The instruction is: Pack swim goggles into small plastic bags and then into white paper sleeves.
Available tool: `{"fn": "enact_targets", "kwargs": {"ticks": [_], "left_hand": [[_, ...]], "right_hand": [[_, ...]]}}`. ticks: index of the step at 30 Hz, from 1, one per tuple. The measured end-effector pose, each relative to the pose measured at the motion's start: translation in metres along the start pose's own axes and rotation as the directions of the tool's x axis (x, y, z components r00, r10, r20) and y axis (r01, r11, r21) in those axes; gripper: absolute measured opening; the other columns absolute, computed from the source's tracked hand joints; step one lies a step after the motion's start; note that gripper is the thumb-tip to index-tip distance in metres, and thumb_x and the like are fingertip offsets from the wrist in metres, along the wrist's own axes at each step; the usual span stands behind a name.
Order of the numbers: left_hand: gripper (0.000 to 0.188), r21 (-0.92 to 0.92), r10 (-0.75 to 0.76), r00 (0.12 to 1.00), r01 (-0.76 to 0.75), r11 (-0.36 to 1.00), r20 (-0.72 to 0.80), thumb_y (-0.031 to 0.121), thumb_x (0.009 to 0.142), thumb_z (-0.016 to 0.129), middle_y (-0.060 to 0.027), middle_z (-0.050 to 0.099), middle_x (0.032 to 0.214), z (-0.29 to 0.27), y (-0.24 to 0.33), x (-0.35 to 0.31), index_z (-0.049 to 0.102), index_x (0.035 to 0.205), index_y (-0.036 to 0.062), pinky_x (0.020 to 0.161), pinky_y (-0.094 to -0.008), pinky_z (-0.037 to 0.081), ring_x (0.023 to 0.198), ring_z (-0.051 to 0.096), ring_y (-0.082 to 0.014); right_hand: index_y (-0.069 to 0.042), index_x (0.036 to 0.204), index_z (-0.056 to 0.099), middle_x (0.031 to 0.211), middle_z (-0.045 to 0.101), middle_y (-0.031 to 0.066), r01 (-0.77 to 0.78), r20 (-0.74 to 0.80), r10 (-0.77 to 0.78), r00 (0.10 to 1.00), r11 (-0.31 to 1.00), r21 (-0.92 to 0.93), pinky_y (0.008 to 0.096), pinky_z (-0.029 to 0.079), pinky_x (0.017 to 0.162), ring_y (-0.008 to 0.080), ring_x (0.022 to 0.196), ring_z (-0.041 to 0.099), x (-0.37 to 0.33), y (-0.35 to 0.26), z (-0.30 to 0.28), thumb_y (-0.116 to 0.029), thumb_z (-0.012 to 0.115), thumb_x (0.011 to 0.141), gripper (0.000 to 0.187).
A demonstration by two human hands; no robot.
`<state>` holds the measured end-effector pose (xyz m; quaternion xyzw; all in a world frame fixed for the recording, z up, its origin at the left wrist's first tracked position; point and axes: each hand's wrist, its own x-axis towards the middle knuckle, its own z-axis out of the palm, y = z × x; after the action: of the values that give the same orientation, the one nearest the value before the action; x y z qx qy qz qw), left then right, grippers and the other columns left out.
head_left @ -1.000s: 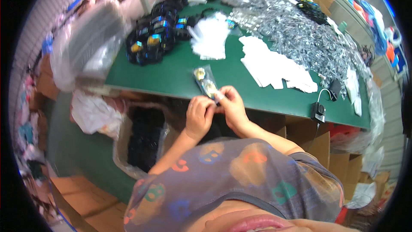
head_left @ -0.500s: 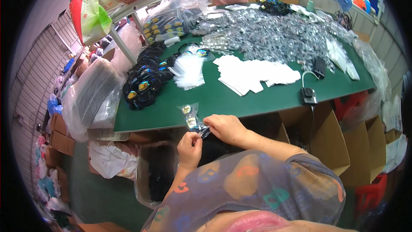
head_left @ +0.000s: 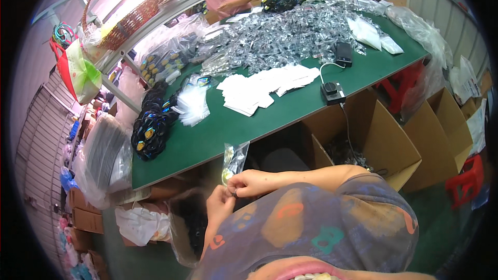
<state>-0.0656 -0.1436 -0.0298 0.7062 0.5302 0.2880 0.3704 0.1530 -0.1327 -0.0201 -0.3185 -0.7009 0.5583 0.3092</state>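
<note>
Both hands, left hand [head_left: 220, 205] and right hand [head_left: 249, 182], pinch one clear packet [head_left: 232, 162]; at 12 o'clock, the desk [head_left: 218, 129] holds many unpacked dark pieces [head_left: 150, 129].

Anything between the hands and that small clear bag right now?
Nothing visible. Both hands, left hand and right hand, already pinch the lower end of the clear bag, just off the near edge of the green table.

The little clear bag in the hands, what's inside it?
The clear bag shows something small, yellowish-green and shiny near its bottom. The right hand and left hand cover its lower end, so its shape stays hidden.
</note>
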Motion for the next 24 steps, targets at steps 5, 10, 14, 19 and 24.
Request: {"fn": "enact_targets", "kwargs": {"ticks": [5,10,14,19,24], "left_hand": [[0.012,-0.323,-0.139,0.95,0.228,0.918,0.278,-0.002,0.086,0.064,0.0048,0.057,0.071,0.011,0.001,-0.016,0.057,0.089,0.0069,0.058,-0.0204,0.041,0.063,0.053,-0.0025],[0.014,-0.471,-0.251,0.922,0.368,0.802,0.294,-0.005,0.089,0.06,0.0015,0.057,0.075,0.057,-0.017,0.02,0.056,0.099,0.0039,0.062,-0.0264,0.057,0.066,0.068,-0.0139],[0.025,-0.414,-0.256,0.913,0.376,0.829,0.317,-0.008,0.087,0.056,-0.0003,0.057,0.075,0.095,-0.049,0.048,0.055,0.109,0.0028,0.058,-0.0273,0.056,0.064,0.068,-0.0151],[0.03,-0.388,-0.234,0.913,0.359,0.849,0.333,0.003,0.092,0.067,-0.0011,0.058,0.074,0.114,-0.067,0.063,0.052,0.117,0.0021,0.055,-0.0264,0.052,0.057,0.062,-0.0116],[0.057,-0.274,-0.216,0.928,0.302,0.913,0.302,0.019,0.089,0.08,-0.001,0.06,0.087,0.109,-0.07,0.068,0.051,0.136,0.0032,0.06,-0.0236,0.049,0.071,0.057,-0.0071]], "right_hand": [[-0.008,0.1,0.062,0.075,0.058,-0.0018,-0.268,0.182,0.206,0.962,0.852,0.451,0.0258,0.041,0.056,0.0067,0.066,0.053,-0.03,0.024,-0.011,-0.015,0.063,0.088,0.014],[-0.006,0.108,0.065,0.091,0.073,0.0191,-0.11,-0.159,0.044,0.986,0.892,-0.438,0.0485,0.054,0.076,0.0372,0.086,0.072,-0.037,0.056,-0.023,-0.017,0.059,0.088,0.023],[-0.007,0.107,0.065,0.085,0.071,0.0184,-0.19,-0.214,0.115,0.97,0.908,-0.372,0.0472,0.054,0.076,0.0392,0.08,0.07,-0.039,0.089,-0.031,-0.016,0.058,0.087,0.023],[-0.006,0.112,0.061,0.071,0.062,0.0024,-0.366,-0.185,0.472,0.862,0.832,0.418,0.027,0.044,0.047,0.0107,0.054,0.058,-0.032,0.131,-0.036,-0.01,0.059,0.091,0.021],[-0.006,0.119,0.057,0.071,0.06,0.0005,-0.412,-0.169,0.519,0.838,0.804,0.428,0.0251,0.042,0.044,0.0094,0.051,0.056,-0.029,0.128,-0.042,-0.01,0.056,0.094,0.025]]}}
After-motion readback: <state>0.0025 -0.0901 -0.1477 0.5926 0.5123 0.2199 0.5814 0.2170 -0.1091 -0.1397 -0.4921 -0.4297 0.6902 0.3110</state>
